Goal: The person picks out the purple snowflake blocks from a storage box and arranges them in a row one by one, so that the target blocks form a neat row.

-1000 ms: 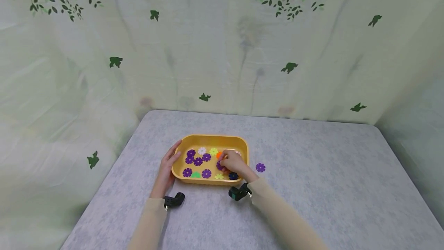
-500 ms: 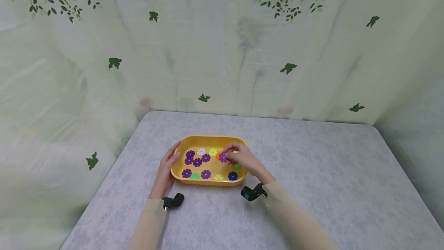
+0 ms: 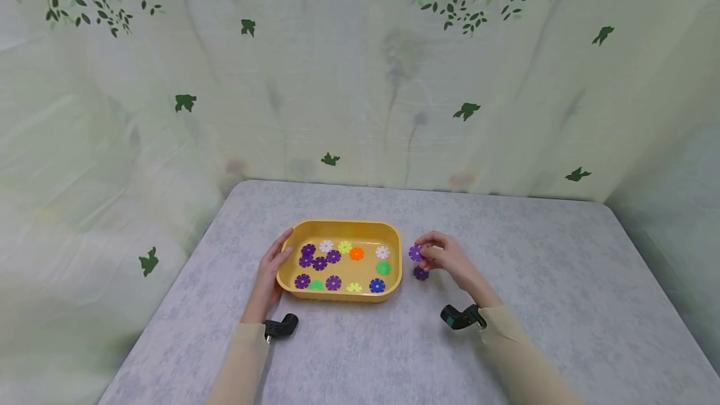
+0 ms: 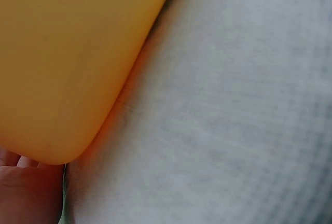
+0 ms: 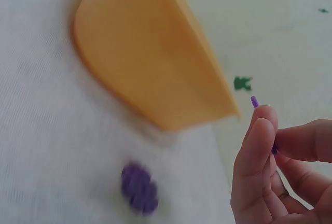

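Right grip (image 3: pixel 447 260): is pinching a purple flower disc (image 3: pixel 415 253) between thumb and fingers.
Loose flower (image 3: pixel 420 274): is lying on the desk (image 3: pixel 534 286), just nearer the wearer than the right grip's fingertips.
Left grip (image 3: pixel 272 267): is holding the yellow tray (image 3: pixel 343 229) by its end.
Tray: is standing between both grips.
Tray flowers: purple ones (image 3: pixel 334 256) are clustering towards the left grip; the orange one (image 3: pixel 357 254), a green one (image 3: pixel 383 267) and the blue one (image 3: pixel 377 285) are lying nearer the right grip.

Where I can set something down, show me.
Free: the table right of the right hand and the strip between tray and backdrop. Crowded: the tray's left half, by the purple flowers, and around the loose flower beside that hand.
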The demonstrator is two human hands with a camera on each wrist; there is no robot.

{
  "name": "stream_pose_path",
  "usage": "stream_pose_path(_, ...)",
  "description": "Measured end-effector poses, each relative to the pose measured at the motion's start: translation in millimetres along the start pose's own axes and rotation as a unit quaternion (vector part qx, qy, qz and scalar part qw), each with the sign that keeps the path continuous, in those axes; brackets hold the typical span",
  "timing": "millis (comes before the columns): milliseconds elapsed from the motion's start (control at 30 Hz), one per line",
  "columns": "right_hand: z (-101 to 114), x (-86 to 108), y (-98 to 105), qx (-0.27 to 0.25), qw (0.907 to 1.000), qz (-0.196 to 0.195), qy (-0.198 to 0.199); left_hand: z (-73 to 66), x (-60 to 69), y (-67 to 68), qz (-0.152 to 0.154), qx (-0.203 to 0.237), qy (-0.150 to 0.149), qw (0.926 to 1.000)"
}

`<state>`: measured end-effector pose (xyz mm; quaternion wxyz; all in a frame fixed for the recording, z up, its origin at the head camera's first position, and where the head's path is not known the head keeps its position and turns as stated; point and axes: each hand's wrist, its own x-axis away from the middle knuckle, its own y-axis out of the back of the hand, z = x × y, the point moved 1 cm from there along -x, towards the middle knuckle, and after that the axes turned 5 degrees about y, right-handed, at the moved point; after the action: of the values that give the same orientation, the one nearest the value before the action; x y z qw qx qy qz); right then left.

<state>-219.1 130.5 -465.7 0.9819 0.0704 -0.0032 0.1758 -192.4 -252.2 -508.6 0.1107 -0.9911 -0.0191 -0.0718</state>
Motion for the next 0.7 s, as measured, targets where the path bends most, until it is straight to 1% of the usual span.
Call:
stream_pose_path(133,-15.9,12.0,17.9,0.017,0.9993,-0.026,-0.021,0.7,0.2,0.8,0.0,-0.001,0.0,1.0)
stream_pose_path(300,-31.2,24.9,31.1,0.034,0.9982,-0.028,-0.041,1.1,0.6,1.7,-0.002,0.0,-0.001,1.0)
stream_pose_path(433,-37.9,30.5,34.2,0.044,0.9973,-0.028,-0.052,1.3,0.2,2.0,-0.003,0.001,-0.001,1.0)
stream_pose_path(533,-41.0,31.1,33.9,0.056,0.9963,-0.031,-0.057,1.3,-0.3,1.6,-0.002,0.002,-0.002,1.0)
stream_pose_path(633,-43.0,30.2,32.5,0.08,0.9947,-0.03,-0.058,1.4,-0.8,1.1,0.0,0.005,-0.004,1.0)
stream_pose_path(700,-43.2,29.1,30.9,0.097,0.9929,-0.037,-0.058,1.5,-1.0,0.8,0.001,0.006,-0.005,1.0)
